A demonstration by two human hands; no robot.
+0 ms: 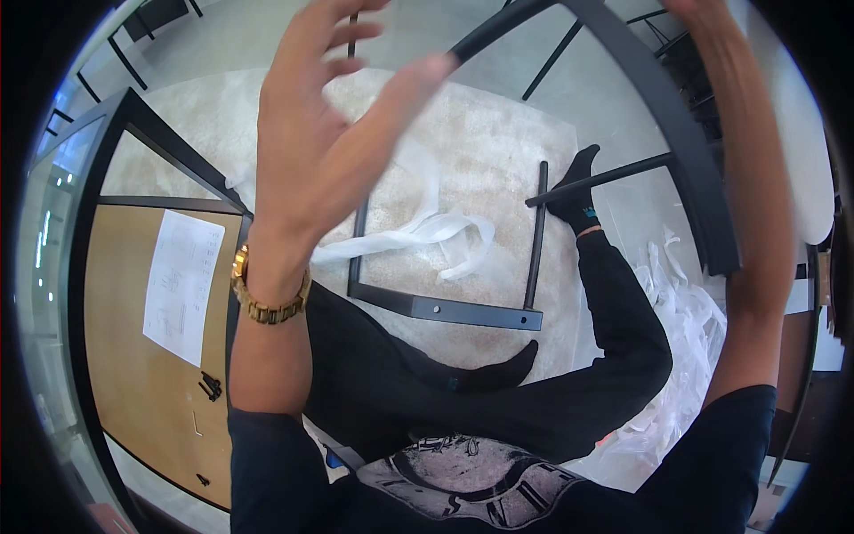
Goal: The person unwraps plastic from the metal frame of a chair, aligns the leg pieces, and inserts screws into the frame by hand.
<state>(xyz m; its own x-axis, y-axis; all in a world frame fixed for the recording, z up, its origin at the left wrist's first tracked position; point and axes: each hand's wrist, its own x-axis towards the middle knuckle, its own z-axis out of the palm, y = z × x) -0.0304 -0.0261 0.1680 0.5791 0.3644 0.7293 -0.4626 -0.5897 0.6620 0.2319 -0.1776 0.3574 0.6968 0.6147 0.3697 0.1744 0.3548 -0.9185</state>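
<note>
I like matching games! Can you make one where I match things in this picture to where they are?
Things:
1. gold watch
2. sheet of paper
3. white plastic strip
4. black metal frame

Places:
A. on the wooden board at the left
B. lying on the pale carpet, in front of the legs
C. on the left wrist
D. draped across the carpet and over the frame's bar

Pairs: 1-C, 2-A, 3-D, 4-B

The left hand is raised with its fingers spread.
</note>
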